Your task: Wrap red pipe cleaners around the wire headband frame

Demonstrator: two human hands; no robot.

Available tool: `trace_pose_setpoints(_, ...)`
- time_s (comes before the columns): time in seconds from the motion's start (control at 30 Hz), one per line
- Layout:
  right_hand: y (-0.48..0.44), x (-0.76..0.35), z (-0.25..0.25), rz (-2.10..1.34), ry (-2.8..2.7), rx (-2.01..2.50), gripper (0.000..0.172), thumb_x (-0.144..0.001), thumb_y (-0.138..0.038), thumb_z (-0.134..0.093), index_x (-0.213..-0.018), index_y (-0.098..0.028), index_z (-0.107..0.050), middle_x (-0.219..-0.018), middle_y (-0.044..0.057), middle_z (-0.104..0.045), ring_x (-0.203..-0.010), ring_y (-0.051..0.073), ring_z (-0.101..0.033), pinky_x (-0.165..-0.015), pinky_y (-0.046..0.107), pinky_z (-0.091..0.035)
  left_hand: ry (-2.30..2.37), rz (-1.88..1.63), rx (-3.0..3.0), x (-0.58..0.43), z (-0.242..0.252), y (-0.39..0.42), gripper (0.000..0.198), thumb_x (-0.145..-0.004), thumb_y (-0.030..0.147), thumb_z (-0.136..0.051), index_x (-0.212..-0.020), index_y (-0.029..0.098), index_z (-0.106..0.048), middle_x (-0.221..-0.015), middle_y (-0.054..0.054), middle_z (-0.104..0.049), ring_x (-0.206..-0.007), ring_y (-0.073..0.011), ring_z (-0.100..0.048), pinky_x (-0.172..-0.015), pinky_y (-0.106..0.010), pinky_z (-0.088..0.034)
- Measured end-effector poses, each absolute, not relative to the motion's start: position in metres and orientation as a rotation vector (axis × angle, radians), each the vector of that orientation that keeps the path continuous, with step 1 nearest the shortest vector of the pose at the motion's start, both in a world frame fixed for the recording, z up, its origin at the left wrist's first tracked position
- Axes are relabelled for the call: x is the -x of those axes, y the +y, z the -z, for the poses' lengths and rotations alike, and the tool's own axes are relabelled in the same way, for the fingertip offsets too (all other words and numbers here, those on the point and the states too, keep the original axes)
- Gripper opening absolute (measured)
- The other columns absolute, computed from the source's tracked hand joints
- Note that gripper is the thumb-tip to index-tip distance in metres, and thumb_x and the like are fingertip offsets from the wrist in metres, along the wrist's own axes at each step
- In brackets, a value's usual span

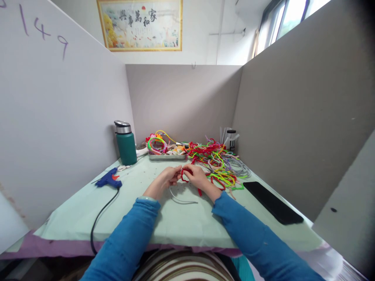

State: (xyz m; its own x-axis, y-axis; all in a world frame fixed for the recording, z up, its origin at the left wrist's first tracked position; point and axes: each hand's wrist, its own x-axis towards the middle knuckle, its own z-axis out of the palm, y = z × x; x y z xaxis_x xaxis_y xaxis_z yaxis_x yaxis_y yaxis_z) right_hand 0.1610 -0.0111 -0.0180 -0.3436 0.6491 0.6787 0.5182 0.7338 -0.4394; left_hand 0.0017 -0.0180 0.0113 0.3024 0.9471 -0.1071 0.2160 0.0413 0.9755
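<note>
My left hand (165,180) and my right hand (198,177) meet over the middle of the table, fingers pinched together. Between them is a red fuzzy pipe cleaner (185,175), bent into a loop, with one end trailing down past my right wrist. A thin white headband (179,198) curves from my left hand down onto the pale green table cover (175,222). Both hands are closed on the red pipe cleaner where it meets the headband. Blue sleeves cover both forearms.
A heap of coloured pipe cleaners (218,162) lies behind my right hand. A metal tray (166,156) of craft bits sits at the back, a green flask (125,143) to its left. A blue glue gun (109,180) lies left, a black phone (272,202) right. Partition walls enclose the table.
</note>
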Motion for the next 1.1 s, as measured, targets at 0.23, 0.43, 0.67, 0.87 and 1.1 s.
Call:
trace_pose_setpoints(0.23,-0.008,-0.1615,0.02,-0.182,-2.005,0.904,0.018,-0.081,-0.016,-0.048,-0.091,-0.019,-0.062,-0.084,0.003,-0.066,-0.074,0.015,-0.057,-0.069,0.024,-0.041,1.005,-0.772,-1.266,-0.0017,-0.0128,-0.0172,0.022,-0.075,0.031,-0.051,-0.059,0.016,-0.044,-0.044,0.007,-0.036,-0.033,-0.0028,-0.017,-0.038,-0.021,-0.019)
trace_pose_setpoints(0.43,-0.0061,-0.1619,0.021,-0.187,-1.997,0.916,0.016,-0.081,-0.017,-0.049,-0.09,-0.018,-0.062,-0.083,0.003,-0.066,-0.073,0.015,-0.057,-0.069,0.024,-0.041,1.009,-0.767,-1.253,-0.0013,-0.0131,-0.0171,0.013,-0.071,0.02,-0.049,-0.06,0.016,-0.043,-0.046,0.007,-0.037,-0.035,-0.0025,-0.017,-0.039,-0.02,-0.017)
trace_pose_setpoints(0.67,-0.008,-0.162,0.0197,-0.183,-2.008,0.913,0.018,-0.08,-0.016,-0.048,-0.091,-0.018,-0.062,-0.084,0.003,-0.066,-0.074,0.015,-0.057,-0.068,0.024,-0.041,0.993,-0.778,-1.272,-0.0006,-0.0123,-0.0184,0.016,-0.071,0.023,-0.054,-0.062,0.017,-0.042,-0.046,0.008,-0.035,-0.035,-0.0024,-0.019,-0.039,-0.02,-0.017)
trace_pose_setpoints(0.87,-0.0095,-0.1622,0.0186,-0.178,-2.015,0.91,0.019,-0.08,-0.015,-0.047,-0.092,-0.018,-0.062,-0.084,0.003,-0.066,-0.073,0.014,-0.057,-0.069,0.024,-0.042,0.972,-0.786,-1.274,0.0003,-0.0117,-0.0184,0.019,-0.069,0.027,-0.06,-0.067,0.017,-0.043,-0.047,0.008,-0.039,-0.035,-0.0025,-0.021,-0.038,-0.02,-0.017)
trace_pose_setpoints(1.1,-0.0093,-0.1623,0.0191,-0.18,-2.018,0.883,0.021,-0.079,-0.013,-0.045,-0.092,-0.018,-0.061,-0.085,0.003,-0.066,-0.075,0.015,-0.057,-0.07,0.024,-0.041,0.909,-0.795,-1.263,0.0021,-0.0092,-0.0163,0.024,-0.067,0.03,-0.065,-0.069,0.017,-0.045,-0.046,0.009,-0.036,-0.034,-0.0022,-0.019,-0.038,-0.02,-0.016)
